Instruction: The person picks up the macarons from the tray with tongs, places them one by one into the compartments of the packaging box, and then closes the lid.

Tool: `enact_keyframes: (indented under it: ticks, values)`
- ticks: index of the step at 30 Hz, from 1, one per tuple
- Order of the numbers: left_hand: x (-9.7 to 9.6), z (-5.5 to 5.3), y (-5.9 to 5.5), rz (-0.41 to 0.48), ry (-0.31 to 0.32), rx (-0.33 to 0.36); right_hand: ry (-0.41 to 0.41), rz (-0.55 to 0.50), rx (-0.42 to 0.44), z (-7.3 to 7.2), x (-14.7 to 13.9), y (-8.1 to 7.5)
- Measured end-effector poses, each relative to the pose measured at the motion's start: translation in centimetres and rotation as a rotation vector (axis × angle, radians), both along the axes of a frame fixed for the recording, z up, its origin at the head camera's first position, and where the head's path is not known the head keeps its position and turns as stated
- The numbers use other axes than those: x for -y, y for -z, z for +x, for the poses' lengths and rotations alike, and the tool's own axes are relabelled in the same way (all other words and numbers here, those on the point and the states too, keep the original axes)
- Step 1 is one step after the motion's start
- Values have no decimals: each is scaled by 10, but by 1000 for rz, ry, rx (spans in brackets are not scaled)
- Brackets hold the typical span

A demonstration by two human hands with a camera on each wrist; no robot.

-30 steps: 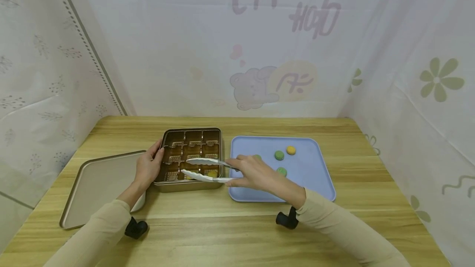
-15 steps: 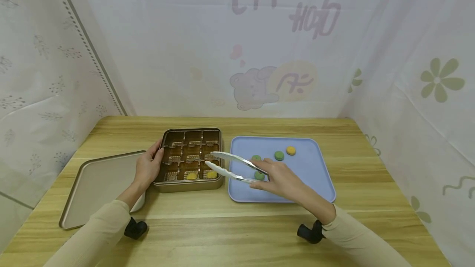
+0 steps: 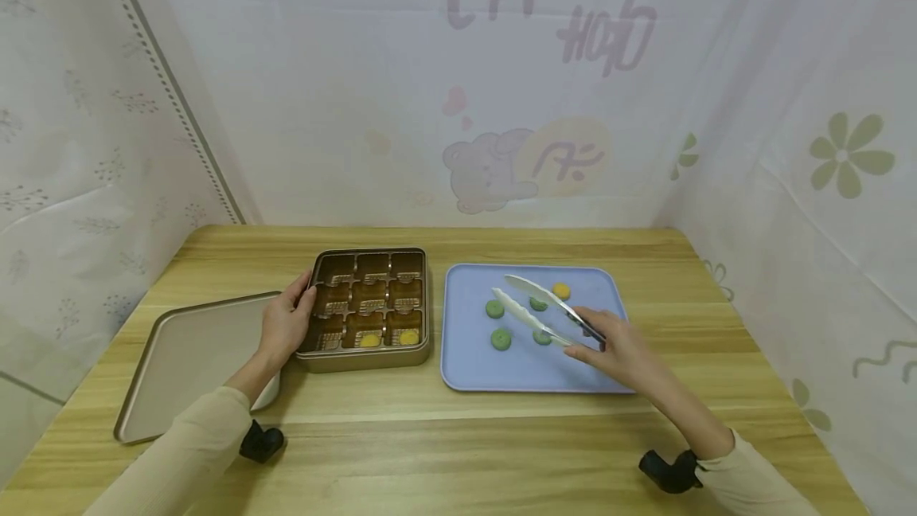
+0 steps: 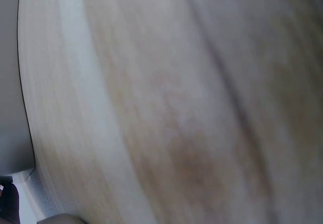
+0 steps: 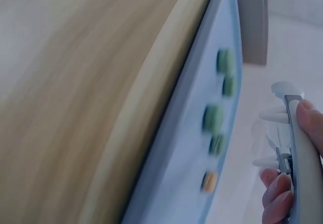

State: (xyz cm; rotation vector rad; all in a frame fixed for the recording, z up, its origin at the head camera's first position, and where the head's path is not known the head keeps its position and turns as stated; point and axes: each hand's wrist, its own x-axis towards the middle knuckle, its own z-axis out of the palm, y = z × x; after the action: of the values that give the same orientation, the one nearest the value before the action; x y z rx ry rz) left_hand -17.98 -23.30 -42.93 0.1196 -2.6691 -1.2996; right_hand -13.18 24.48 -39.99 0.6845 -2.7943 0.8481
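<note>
My right hand [image 3: 616, 347] grips a pair of metal tongs [image 3: 530, 287], seen also in the right wrist view. Their arms are spread, with nothing between the white tips, above a blue tray [image 3: 466, 369]. Several green macarons [image 3: 501, 339] and one yellow macaron [image 3: 562, 291] lie on that tray; the tongs partly cover two green ones. My left hand [image 3: 283, 326] holds the left side of a brown box [image 3: 372, 360] divided into compartments. Yellow macarons sit in its front middle [image 3: 369, 340] and front right [image 3: 409, 337] compartments.
A flat beige lid [image 3: 200, 357] lies left of the box, partly under my left forearm. All of this stands on a wooden table [image 3: 430, 452], with patterned curtains [image 3: 322, 102] behind and at both sides.
My right hand has carried the tongs rightward, from over the box to over the tray. Both yellow macarons in the box are now uncovered. The left hand stays in place.
</note>
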Motion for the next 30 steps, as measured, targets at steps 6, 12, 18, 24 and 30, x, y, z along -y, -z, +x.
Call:
enact_keyframes:
  ticks: [6, 12, 18, 24, 30]
  values:
    - [1, -1, 1, -7, 5, -10, 113, 53, 47, 7, -33, 1]
    - [1, -1, 0, -10, -8, 4, 192, 124, 68, 11, -54, 3]
    - [1, 0, -1, -11, -4, 16, 219, 136, 77, 12, -65, 8]
    - [1, -1, -1, 4, -2, 15, 217, 154, 67, 10, -68, 10]
    - [0, 0, -1, 13, -4, 19, 216, 161, 77, 8, -68, 12]
